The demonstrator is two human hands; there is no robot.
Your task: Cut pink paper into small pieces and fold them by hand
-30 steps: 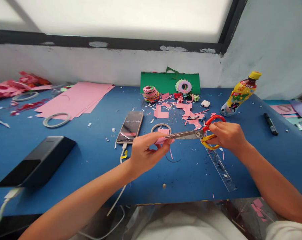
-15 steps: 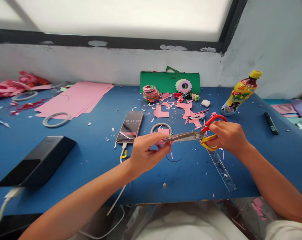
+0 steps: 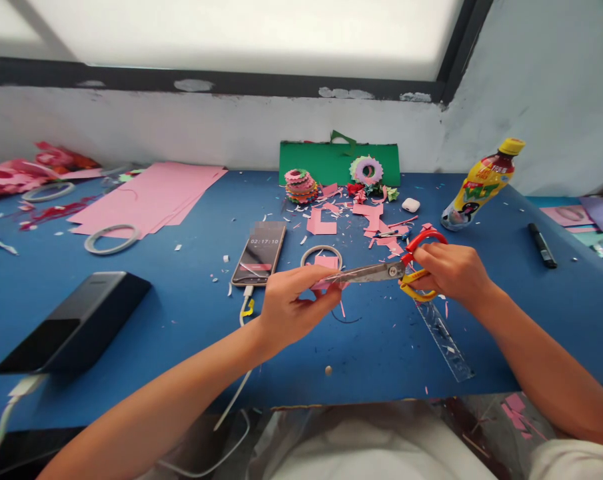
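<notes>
Angling in from either side, both forearms bring the hands together over the blue bench [image 3: 376, 367], right hand [image 3: 454, 267] palm down-ish and left hand [image 3: 291, 300] just short of the phone [image 3: 262, 248]. Barely anything's changed from a second ago, tbih: scissors [image 3: 374, 273] a touch further left, phone timer ticked from 02:17:09 to 02:17:10. Right hand's curled around the red and yellow handles, left's pinching a pink paper piece [image 3: 319, 285] by the blade tips.
</notes>
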